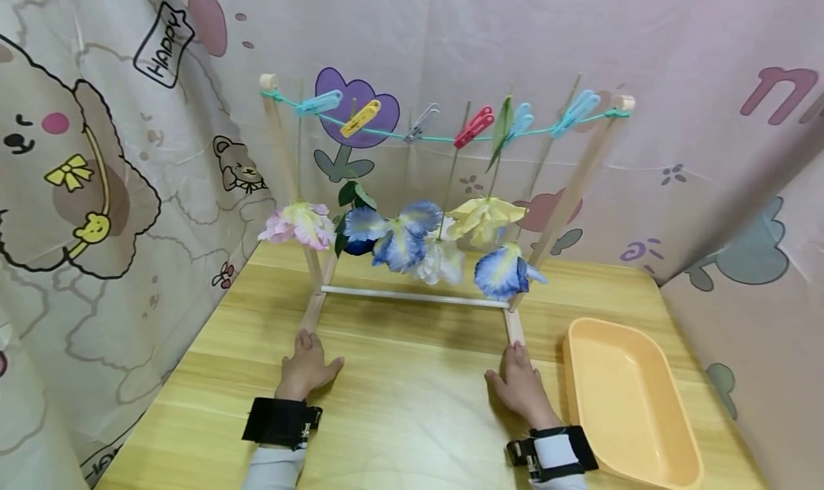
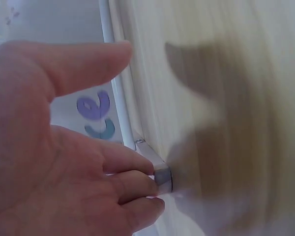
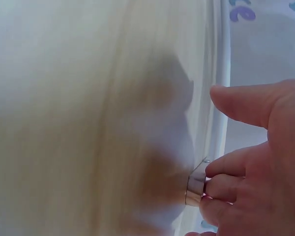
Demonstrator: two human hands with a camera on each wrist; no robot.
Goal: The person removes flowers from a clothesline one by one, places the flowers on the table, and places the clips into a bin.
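- A wooden rack [image 1: 573, 181] is standing on the desk [image 1: 405, 422], ahead of the person and between the hands' reach; its splayed legs are presumably letting it stand by itself
- A teal cord [image 1: 430, 139] is running between the two post tops, sagging a little, seemingly under the load
- Clothespins [image 1: 474, 127] are gripping stems along the cord, so the flowers [image 1: 398, 236] are hanging heads down, spaced in a row above the white crossbar [image 1: 415, 297]
- The left hand [image 1: 306, 368] is lying released, fingers extended and thumb spread wide, fingertips touching the end of the left foot [image 1: 313, 313]
- The right hand [image 1: 523, 386] is mirroring it, uncurled and grasping nothing, fingertips against the right foot [image 1: 513, 327]; both are probably steadying or squaring the rack
- A yellow tray [image 1: 631, 393] is sitting beside the right hand, leaving the middle free
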